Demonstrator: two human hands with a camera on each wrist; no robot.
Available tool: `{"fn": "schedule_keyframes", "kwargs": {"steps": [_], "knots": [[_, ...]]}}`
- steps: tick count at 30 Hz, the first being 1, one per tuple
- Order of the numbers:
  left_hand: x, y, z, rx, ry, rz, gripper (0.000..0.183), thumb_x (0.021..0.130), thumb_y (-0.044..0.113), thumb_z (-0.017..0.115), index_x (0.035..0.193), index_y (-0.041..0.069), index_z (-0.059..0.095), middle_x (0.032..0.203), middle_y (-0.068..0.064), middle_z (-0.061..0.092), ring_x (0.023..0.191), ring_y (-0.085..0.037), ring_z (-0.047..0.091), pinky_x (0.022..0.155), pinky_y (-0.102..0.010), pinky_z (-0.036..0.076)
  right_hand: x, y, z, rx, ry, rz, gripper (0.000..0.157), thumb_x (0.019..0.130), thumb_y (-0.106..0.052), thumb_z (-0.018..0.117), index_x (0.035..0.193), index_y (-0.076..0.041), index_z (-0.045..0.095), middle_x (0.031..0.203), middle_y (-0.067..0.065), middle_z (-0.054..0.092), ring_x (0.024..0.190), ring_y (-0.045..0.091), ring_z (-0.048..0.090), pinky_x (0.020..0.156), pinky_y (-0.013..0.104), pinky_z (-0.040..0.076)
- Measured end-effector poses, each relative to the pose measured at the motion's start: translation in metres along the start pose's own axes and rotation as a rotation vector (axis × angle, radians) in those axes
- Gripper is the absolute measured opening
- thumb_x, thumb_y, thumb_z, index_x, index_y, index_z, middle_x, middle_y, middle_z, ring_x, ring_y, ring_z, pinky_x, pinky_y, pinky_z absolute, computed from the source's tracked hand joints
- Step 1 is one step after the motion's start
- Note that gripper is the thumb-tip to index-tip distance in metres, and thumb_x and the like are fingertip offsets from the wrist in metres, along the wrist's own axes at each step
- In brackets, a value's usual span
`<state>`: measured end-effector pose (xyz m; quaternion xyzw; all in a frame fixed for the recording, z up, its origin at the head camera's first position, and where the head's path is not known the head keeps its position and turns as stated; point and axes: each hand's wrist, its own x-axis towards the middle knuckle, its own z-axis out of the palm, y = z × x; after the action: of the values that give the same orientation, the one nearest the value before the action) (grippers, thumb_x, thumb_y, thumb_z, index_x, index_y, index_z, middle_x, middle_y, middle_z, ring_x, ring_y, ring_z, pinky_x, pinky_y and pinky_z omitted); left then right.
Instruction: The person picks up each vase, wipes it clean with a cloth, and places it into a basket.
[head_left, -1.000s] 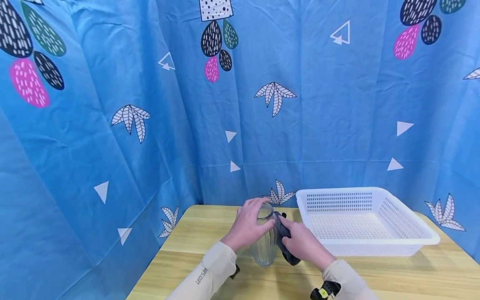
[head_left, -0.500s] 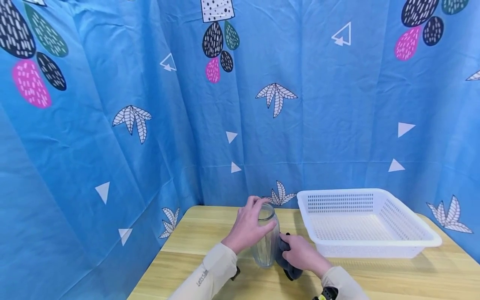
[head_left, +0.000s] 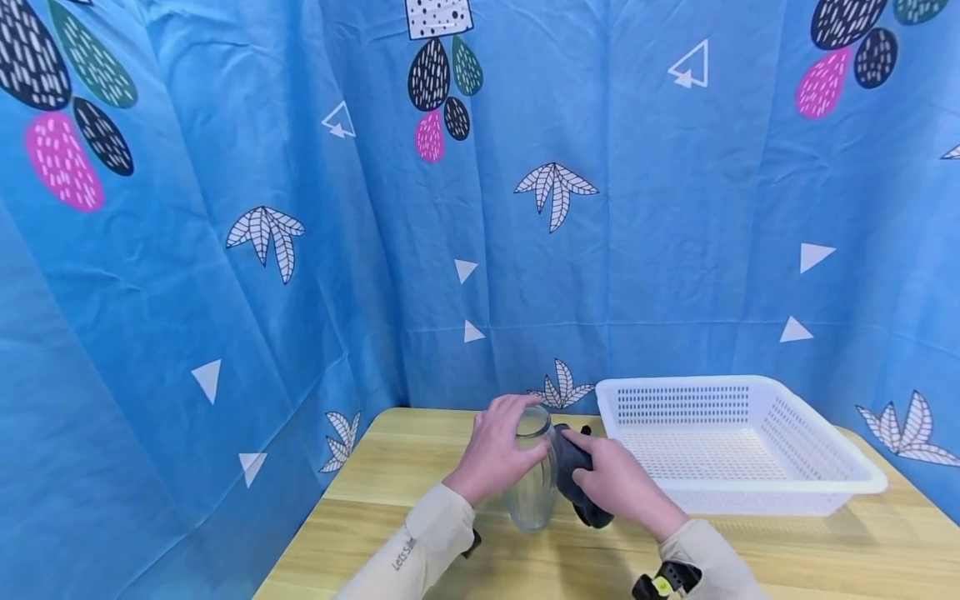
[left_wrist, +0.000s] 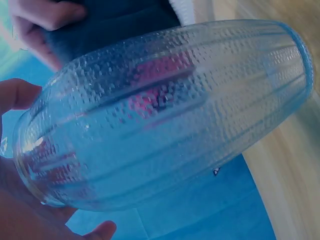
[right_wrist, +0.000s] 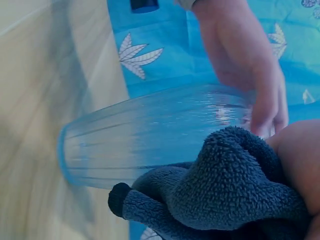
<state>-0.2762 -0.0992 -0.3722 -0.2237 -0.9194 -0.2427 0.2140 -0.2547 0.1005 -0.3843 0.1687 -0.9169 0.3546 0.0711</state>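
Observation:
A clear ribbed glass vase (head_left: 532, 496) stands upright at the middle of the wooden table, its textured side filling much of the left wrist view. My left hand (head_left: 498, 450) grips it near the rim, thumb on the near side and fingers round the far side. In my right hand (head_left: 618, 479) is a dark grey fluffy cloth (right_wrist: 225, 185), bunched up with a black-edged end sticking out. The cloth lies along the right side of the vase, and in the head view my index finger stretches over it. Most of my right fingers are hidden behind the cloth in the right wrist view.
A white perforated plastic basket (head_left: 738, 487) stands on the table to the right, close beyond my right hand. Blue patterned curtain (head_left: 637, 275) hangs behind the wooden table (head_left: 397, 458) and along its left side.
My right hand slid the cloth down beside the vase, then back up towards its upper part. The left hand has kept its grip on the vase.

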Motion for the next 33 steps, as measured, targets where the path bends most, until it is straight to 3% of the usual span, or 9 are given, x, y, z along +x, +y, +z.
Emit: {"fn": "schedule_keyframes", "kwargs": {"steps": [4, 9, 18, 21, 25, 30, 33], "knots": [[0.001, -0.001, 0.001, 0.002, -0.005, 0.0, 0.061, 0.085, 0.036, 0.07, 0.142, 0.03, 0.052, 0.146, 0.01, 0.052, 0.14, -0.019, 0.041, 0.105, -0.051, 0.036, 0.0, -0.007, -0.005, 0.015, 0.039, -0.025, 0.061, 0.084, -0.001, 0.065, 0.143, -0.015, 0.058, 0.112, 0.017, 0.072, 0.065, 0.016, 0.054, 0.055, 0.031, 0.042], [0.001, -0.004, 0.003, 0.0, -0.006, 0.005, 0.06, 0.084, 0.035, 0.068, 0.141, 0.031, 0.052, 0.145, 0.011, 0.052, 0.139, -0.019, 0.041, 0.104, -0.051, 0.036, 0.003, -0.008, -0.003, -0.021, 0.03, -0.037, 0.061, 0.084, -0.002, 0.065, 0.144, -0.012, 0.057, 0.114, 0.019, 0.071, 0.069, 0.015, 0.057, 0.059, 0.031, 0.045], [0.002, -0.004, 0.004, -0.018, -0.005, 0.038, 0.049, 0.096, 0.046, 0.061, 0.141, 0.028, 0.053, 0.145, 0.009, 0.052, 0.141, -0.02, 0.04, 0.107, -0.052, 0.036, 0.008, 0.009, 0.015, -0.059, -0.137, -0.009, 0.063, 0.086, -0.004, 0.067, 0.146, 0.0, 0.05, 0.115, 0.025, 0.07, 0.073, 0.02, 0.064, 0.068, 0.037, 0.052], [0.003, -0.004, 0.003, -0.011, -0.004, 0.043, 0.047, 0.098, 0.048, 0.058, 0.14, 0.027, 0.053, 0.145, 0.009, 0.052, 0.14, -0.019, 0.041, 0.107, -0.052, 0.037, 0.008, 0.019, 0.024, -0.057, -0.226, -0.005, 0.061, 0.087, -0.004, 0.066, 0.145, 0.003, 0.05, 0.12, 0.028, 0.068, 0.077, 0.021, 0.066, 0.069, 0.038, 0.051], [0.004, -0.003, 0.004, -0.006, 0.004, 0.044, 0.047, 0.097, 0.047, 0.059, 0.139, 0.027, 0.053, 0.146, 0.009, 0.051, 0.138, -0.018, 0.044, 0.106, -0.051, 0.038, 0.007, 0.028, 0.034, -0.063, -0.296, 0.016, 0.058, 0.087, -0.003, 0.065, 0.143, 0.005, 0.051, 0.122, 0.03, 0.067, 0.069, 0.02, 0.062, 0.065, 0.036, 0.047], [0.003, -0.001, 0.005, -0.004, 0.004, 0.026, 0.051, 0.095, 0.047, 0.061, 0.14, 0.024, 0.053, 0.137, 0.005, 0.051, 0.129, -0.017, 0.049, 0.105, -0.047, 0.038, 0.005, 0.033, 0.037, -0.055, -0.285, 0.009, 0.057, 0.085, -0.002, 0.064, 0.141, 0.005, 0.054, 0.121, 0.03, 0.067, 0.06, 0.02, 0.056, 0.061, 0.035, 0.044], [0.002, 0.0, 0.004, 0.01, -0.003, 0.017, 0.054, 0.094, 0.048, 0.063, 0.141, 0.023, 0.052, 0.136, 0.005, 0.054, 0.131, -0.018, 0.048, 0.106, -0.048, 0.038, 0.003, 0.035, 0.036, -0.046, -0.245, -0.014, 0.056, 0.083, -0.001, 0.065, 0.138, 0.004, 0.058, 0.119, 0.026, 0.069, 0.066, 0.019, 0.058, 0.063, 0.035, 0.046]]}}
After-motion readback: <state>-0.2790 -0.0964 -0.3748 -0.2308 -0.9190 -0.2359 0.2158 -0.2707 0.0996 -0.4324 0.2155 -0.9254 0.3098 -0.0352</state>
